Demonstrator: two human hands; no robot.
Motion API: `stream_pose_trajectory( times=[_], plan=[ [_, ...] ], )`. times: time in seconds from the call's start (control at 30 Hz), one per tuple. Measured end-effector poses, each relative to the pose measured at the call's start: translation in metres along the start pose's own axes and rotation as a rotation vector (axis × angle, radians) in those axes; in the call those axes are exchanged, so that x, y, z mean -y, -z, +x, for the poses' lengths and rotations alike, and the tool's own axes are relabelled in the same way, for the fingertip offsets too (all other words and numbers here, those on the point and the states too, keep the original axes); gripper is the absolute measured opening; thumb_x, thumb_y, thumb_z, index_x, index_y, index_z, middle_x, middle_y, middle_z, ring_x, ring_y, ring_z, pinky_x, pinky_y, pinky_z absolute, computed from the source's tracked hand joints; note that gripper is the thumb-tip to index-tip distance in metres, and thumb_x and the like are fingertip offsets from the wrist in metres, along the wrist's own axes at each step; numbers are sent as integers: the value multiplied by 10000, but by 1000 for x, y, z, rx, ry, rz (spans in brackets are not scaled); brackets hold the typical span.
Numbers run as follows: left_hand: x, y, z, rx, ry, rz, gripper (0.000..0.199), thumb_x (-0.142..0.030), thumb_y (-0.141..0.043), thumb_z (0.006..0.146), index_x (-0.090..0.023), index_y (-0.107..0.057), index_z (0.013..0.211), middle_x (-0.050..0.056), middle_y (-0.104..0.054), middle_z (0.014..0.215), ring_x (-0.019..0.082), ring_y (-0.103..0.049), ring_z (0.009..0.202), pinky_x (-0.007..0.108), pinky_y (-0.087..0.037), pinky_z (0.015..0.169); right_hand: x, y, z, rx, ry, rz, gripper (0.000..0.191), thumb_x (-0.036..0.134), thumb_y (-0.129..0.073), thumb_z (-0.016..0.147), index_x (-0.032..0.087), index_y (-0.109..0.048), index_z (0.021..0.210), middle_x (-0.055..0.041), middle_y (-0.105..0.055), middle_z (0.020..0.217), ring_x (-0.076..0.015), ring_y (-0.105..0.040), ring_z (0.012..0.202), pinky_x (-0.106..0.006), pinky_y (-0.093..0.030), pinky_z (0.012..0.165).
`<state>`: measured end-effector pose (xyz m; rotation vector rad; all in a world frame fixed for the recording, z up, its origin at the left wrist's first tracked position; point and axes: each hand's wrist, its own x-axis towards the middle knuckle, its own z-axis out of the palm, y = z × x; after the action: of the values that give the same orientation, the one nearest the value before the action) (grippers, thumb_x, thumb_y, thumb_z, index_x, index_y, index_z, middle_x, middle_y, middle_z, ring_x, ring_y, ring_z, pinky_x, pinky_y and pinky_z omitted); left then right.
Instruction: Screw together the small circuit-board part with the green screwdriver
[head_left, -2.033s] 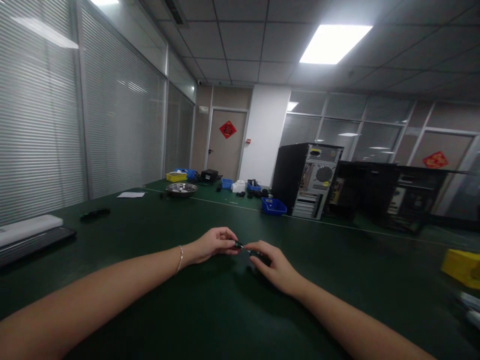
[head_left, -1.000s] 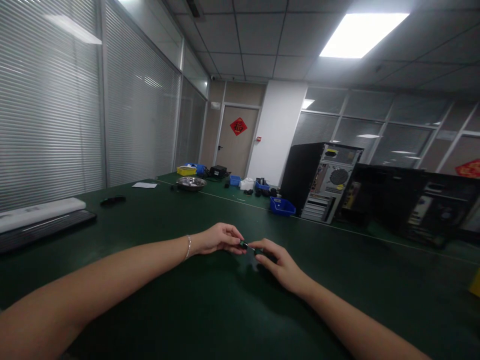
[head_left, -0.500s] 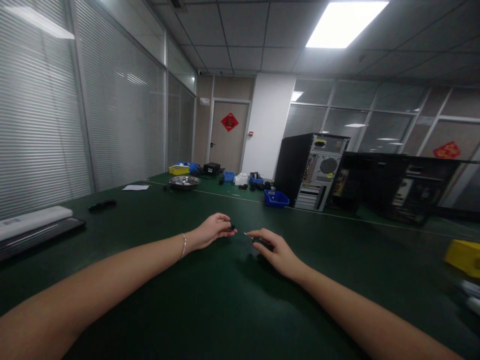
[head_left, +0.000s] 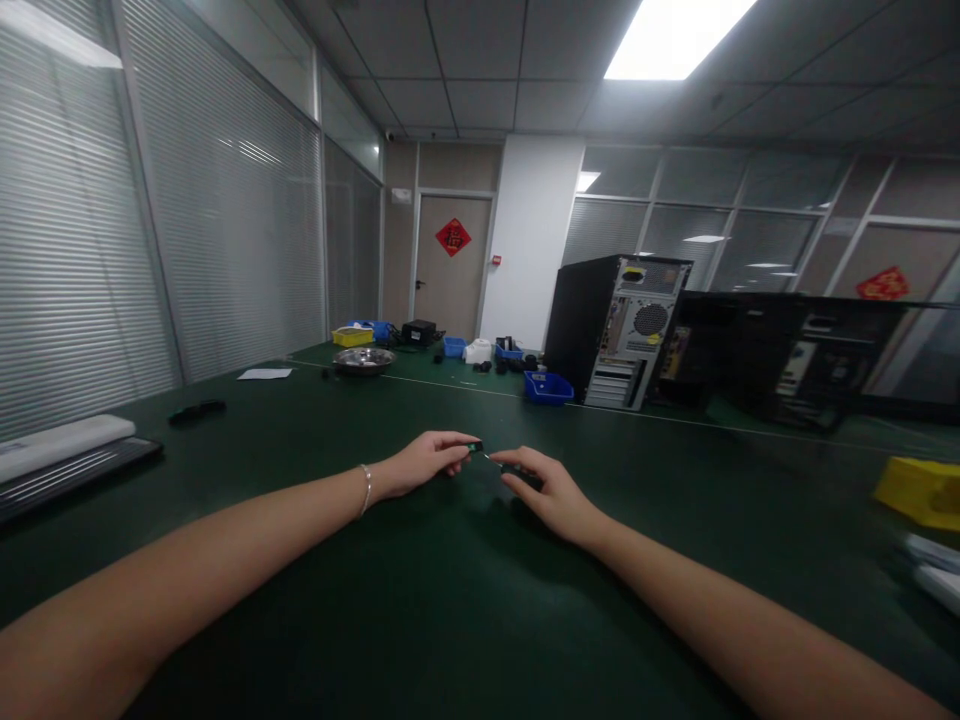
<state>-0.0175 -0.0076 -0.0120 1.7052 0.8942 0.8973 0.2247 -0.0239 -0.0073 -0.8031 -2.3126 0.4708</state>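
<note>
Between the thumb and fingers of my left hand (head_left: pixel 431 457) is a small dark part (head_left: pixel 475 447) with a bit of green on it; its exact kind is too small to tell. My right hand (head_left: pixel 546 488) is closed round the dark handle of a screwdriver (head_left: pixel 519 474). The tool's thin metal shaft points left, and its tip is at or very near the small part; whether they touch I cannot tell. Both hands are just above the green table (head_left: pixel 420 610).
A blue bin (head_left: pixel 548 388) stands beside a black computer tower (head_left: pixel 585 325) at the back. Farther left are a metal bowl (head_left: pixel 363 361) and a white paper (head_left: pixel 265 374). A black object (head_left: pixel 196 411) lies at left, a yellow bin (head_left: pixel 916 490) at right.
My left hand has turned, and the small part now points toward the screwdriver. The gap between part and tip has closed. The whole view has shifted slightly.
</note>
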Motion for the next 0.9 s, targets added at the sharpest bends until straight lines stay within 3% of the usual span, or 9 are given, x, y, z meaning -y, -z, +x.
stream_pose_trajectory(
  times=[0.53, 0.7, 0.9],
  plan=[
    [-10, -6, -6, 44, -50, 140, 440, -325, -583, 796, -173, -564, 1209, 55, -627, 867, 142, -551, 718, 274, -447, 668, -2, 0, -1, 11, -1, 13, 295, 273, -513, 892, 251, -566, 1181, -51, -610, 1064, -204, -562, 951, -355, -444, 849],
    [-8, -9, -4, 84, -39, 55, 427, -303, -571, 811, -164, -554, 1215, 80, -644, 946, 143, -584, 727, 318, -489, 715, -1, 1, 0, 17, 2, 45, 289, 287, -511, 894, 241, -574, 1173, -53, -613, 1089, -205, -558, 989, -349, -441, 861],
    [-10, -11, -4, 66, -44, 43, 386, -300, -580, 809, -152, -590, 1166, 66, -639, 877, 150, -605, 715, 323, -507, 702, -1, 1, 0, 30, -18, 75, 284, 290, -513, 891, 239, -580, 1163, -55, -615, 1106, -210, -559, 991, -352, -449, 852]
  ],
)
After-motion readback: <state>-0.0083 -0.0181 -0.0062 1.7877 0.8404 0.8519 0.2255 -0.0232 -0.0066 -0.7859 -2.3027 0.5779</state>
